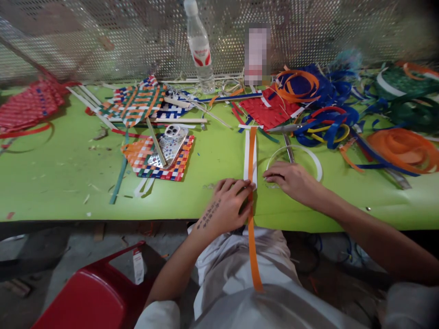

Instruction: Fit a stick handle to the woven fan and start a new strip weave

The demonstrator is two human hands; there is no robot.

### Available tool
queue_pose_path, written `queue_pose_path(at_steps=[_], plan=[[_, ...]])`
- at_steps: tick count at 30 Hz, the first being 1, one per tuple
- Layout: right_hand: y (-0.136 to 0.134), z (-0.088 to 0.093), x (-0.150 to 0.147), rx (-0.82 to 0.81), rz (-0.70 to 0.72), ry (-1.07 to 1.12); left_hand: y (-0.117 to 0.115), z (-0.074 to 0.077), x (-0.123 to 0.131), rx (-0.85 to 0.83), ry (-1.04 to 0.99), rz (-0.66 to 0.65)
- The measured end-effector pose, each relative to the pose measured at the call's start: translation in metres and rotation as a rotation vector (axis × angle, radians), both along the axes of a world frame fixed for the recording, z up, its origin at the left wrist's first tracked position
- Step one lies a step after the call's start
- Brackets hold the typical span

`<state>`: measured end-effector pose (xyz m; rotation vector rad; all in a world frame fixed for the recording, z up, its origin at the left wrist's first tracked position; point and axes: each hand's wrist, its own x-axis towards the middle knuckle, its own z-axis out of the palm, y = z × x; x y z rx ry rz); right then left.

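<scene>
My left hand presses its bent fingers and thumb onto an orange strip near the table's front edge. That strip lies lengthwise over white strips, and its near end hangs over the edge onto my lap. A short white strip crosses at its far end. To the right, my right hand is closed in a pinch on the end of a curled white strip, which loops round behind the fingers. Scissors with metal blades lie just beyond this hand, partly under the curl.
A phone rests on a woven multicoloured piece at the left. Behind stand a water bottle and a perforated metal screen. Coils of orange strip and blue strips crowd the right. A red stool stands below left.
</scene>
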<state>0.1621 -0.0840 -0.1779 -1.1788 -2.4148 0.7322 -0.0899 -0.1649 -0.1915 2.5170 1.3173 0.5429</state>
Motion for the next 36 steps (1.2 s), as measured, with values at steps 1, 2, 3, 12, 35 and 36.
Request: queue_pose_path(at_steps=[1, 2, 3, 12, 35, 36], plan=[[0.000, -0.001, 0.001, 0.007, -0.005, 0.014, 0.000, 0.000, 0.000, -0.002, 0.001, 0.001], [0.000, -0.002, 0.001, 0.019, -0.013, 0.025, 0.000, 0.000, 0.000, -0.006, 0.004, 0.003], [0.000, -0.002, 0.002, 0.041, -0.024, 0.035, 0.000, 0.000, 0.000, -0.008, 0.006, 0.004], [-0.006, 0.013, 0.004, 0.128, -0.131, 0.117, 0.001, -0.001, -0.001, -0.008, -0.016, 0.001], [-0.038, 0.045, -0.025, 0.007, -0.280, 0.949, 0.000, 0.000, -0.002, 0.039, -0.063, -0.016], [-0.041, 0.045, -0.027, 0.040, -0.284, 0.945, 0.000, 0.000, -0.002, 0.042, -0.061, -0.014]])
